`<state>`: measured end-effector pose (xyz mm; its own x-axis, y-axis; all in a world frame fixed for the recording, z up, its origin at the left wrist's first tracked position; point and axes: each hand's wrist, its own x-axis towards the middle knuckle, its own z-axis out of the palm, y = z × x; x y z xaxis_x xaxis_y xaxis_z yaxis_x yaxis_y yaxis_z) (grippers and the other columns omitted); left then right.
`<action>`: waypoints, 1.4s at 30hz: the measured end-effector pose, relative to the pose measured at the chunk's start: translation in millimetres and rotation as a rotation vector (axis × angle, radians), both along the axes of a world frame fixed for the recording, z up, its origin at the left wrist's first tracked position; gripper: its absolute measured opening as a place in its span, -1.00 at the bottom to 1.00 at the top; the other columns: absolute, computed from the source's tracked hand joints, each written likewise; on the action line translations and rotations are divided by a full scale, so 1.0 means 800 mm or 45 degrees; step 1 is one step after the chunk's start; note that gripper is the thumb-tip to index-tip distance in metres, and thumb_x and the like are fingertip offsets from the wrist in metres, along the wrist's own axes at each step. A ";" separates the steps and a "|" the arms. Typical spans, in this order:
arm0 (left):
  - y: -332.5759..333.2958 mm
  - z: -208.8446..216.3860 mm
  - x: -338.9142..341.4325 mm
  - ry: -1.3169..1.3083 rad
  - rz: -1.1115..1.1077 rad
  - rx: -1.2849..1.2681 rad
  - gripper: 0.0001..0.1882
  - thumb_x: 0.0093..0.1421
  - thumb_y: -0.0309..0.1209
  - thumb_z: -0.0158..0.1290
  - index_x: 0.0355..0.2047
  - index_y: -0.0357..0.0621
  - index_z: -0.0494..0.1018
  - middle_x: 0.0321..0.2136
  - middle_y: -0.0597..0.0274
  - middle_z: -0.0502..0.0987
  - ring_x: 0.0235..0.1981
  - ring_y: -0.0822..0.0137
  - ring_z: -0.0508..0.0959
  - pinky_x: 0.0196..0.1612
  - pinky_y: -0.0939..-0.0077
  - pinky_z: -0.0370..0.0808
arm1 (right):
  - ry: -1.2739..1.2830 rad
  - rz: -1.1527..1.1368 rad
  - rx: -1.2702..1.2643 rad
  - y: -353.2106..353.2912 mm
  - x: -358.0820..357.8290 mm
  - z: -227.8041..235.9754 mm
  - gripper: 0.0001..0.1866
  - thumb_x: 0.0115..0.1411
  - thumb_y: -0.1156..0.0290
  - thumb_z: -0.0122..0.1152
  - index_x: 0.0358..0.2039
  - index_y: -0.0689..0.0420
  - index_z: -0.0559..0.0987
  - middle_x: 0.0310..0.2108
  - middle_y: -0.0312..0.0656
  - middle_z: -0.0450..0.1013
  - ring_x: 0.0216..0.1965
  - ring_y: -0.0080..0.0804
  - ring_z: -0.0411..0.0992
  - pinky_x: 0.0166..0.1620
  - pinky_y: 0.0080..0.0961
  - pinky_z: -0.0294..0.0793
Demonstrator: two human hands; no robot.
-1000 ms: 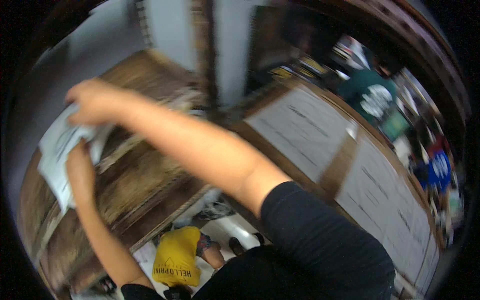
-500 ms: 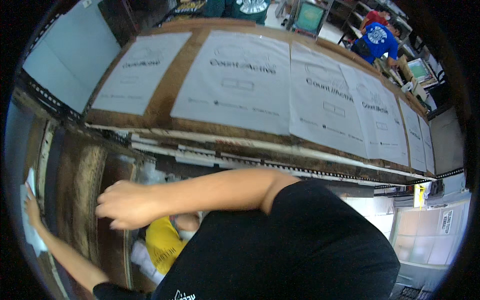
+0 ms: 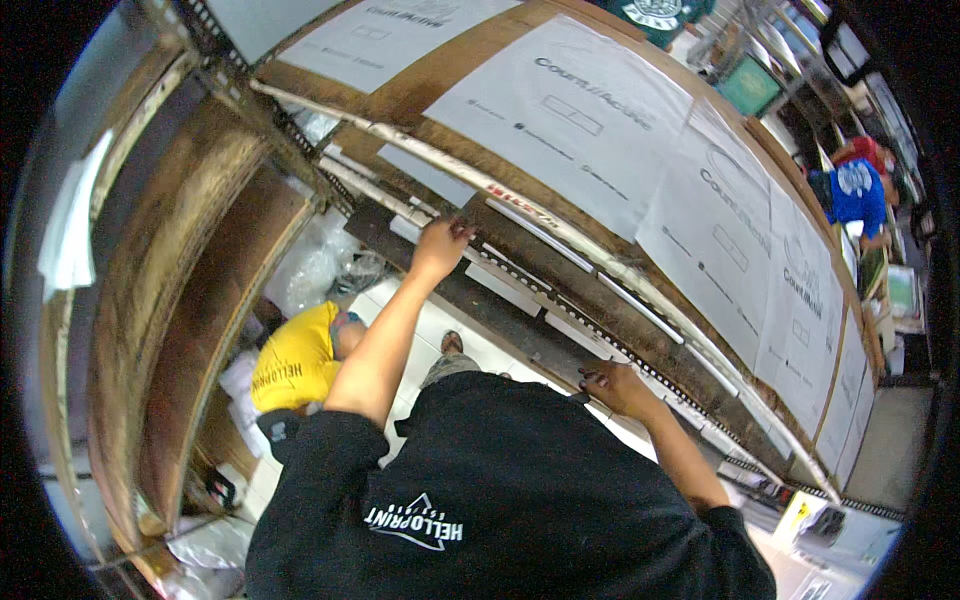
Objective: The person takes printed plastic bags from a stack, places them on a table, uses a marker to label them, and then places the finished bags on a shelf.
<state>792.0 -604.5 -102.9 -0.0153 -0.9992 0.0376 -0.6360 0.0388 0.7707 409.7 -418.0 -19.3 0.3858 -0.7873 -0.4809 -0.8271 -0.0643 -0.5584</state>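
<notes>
My left hand (image 3: 443, 247) reaches up to the shelf rail below the front edge of the large brown table (image 3: 400, 92). Its fingers are curled; anything inside them is hidden. Lower and to the right, my right hand (image 3: 618, 390) hovers beside the perforated dark metal rail (image 3: 600, 345), its fingers loosely stretched and apart. Nothing shows in it. Large white printed sheets (image 3: 560, 110) lie across the tabletop, beyond both hands. Beneath its edge, flat white pieces (image 3: 505, 290) sit on the shelf layers.
Tall wooden shelving (image 3: 165, 250) stands at left, with a white sheet (image 3: 80, 225) on it. A person in a yellow shirt (image 3: 297, 357) is low beside clear plastic bags (image 3: 305, 265). Across the table are people in green (image 3: 657, 18), blue (image 3: 857, 192) and red (image 3: 865, 150).
My left hand has left the white sheet on the left shelving and come to the table's shelf rail. My right arm has swung back from the left to the right. The view has turned.
</notes>
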 end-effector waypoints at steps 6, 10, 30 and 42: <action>-0.149 -0.064 -0.087 0.193 0.017 -0.391 -0.64 0.20 -0.30 0.19 -0.07 -0.26 0.51 -0.13 -0.11 0.59 -0.14 -0.05 0.59 -0.10 0.19 0.58 | -0.007 -0.221 -0.032 -0.003 -0.010 0.001 -0.60 0.22 0.34 0.29 0.03 0.24 0.58 -0.19 -0.03 0.61 -0.27 -0.30 0.56 -0.15 -0.39 0.56; -0.182 -0.049 -0.106 0.256 0.056 -0.282 -0.63 0.20 -0.36 0.17 -0.02 -0.26 0.47 -0.11 -0.09 0.58 -0.12 -0.02 0.58 -0.12 0.20 0.60 | 0.041 -0.253 -0.009 -0.012 -0.001 0.031 -0.63 0.24 0.40 0.27 0.04 0.23 0.56 -0.17 -0.07 0.61 -0.23 -0.31 0.57 -0.15 -0.39 0.55; -0.093 -0.044 -0.066 1.016 0.076 0.156 -0.46 0.21 -0.63 0.09 0.22 -0.26 0.28 0.01 -0.02 0.51 -0.01 0.12 0.55 -0.22 0.25 0.73 | -0.328 -1.093 0.493 -0.097 0.017 -0.013 -0.42 0.42 -0.04 -0.09 0.14 0.23 0.45 -0.10 -0.01 0.56 -0.24 -0.24 0.58 -0.18 -0.34 0.59; 0.239 0.085 -0.069 1.459 0.729 0.511 -0.69 0.26 -0.48 0.12 -0.01 -0.33 0.47 -0.12 0.12 0.59 -0.14 0.28 0.62 -0.18 0.38 0.67 | -0.792 -0.827 1.048 -0.093 0.032 -0.131 -0.02 0.34 -0.36 -0.26 0.36 0.36 0.10 0.25 0.24 0.26 0.16 0.02 0.40 0.20 0.06 0.37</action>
